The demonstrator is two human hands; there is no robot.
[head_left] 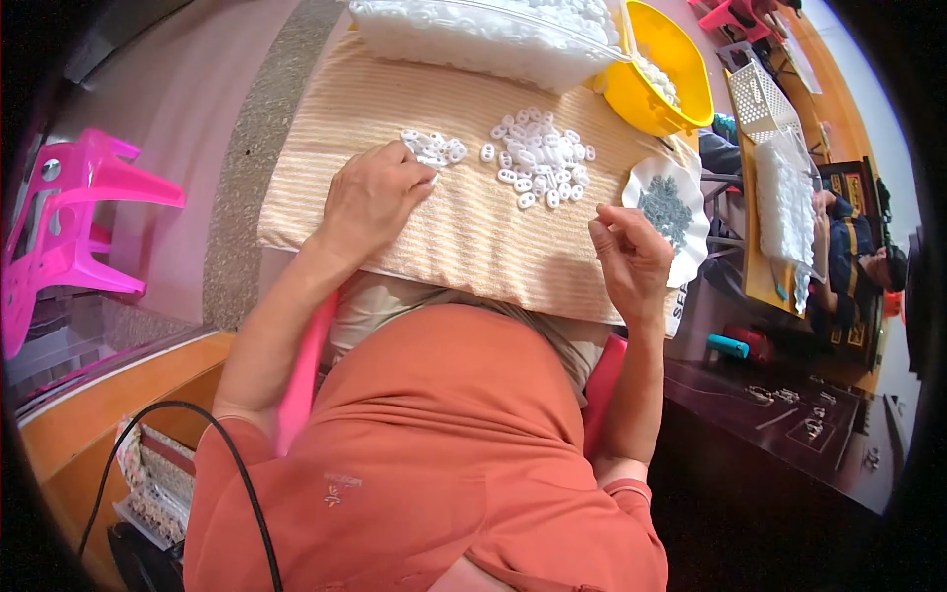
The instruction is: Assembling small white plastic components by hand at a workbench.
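My left hand point(373, 195) rests on the striped cloth with its fingers curled together. A bit of a small white piece point(433, 180) shows at its fingertips, mostly hidden. Just beyond those fingers lies a small cluster of white oval pieces point(434, 148). Between my hands spreads a larger heap of white oval pieces with two holes point(543, 156). My right hand point(636, 259) is raised beside a white wavy-edged dish point(696, 245) holding tiny dark grey parts point(666, 207). Its thumb and fingers are pinched together; whatever they hold is too small to make out.
A clear bin point(473, 49) full of white pieces and a yellow basket point(641, 94) stand at the table's far side. Striped cloth point(335, 109) covers the table. Pink stools point(84, 217) are at left. Another person point(850, 247) sits at a table on the right.
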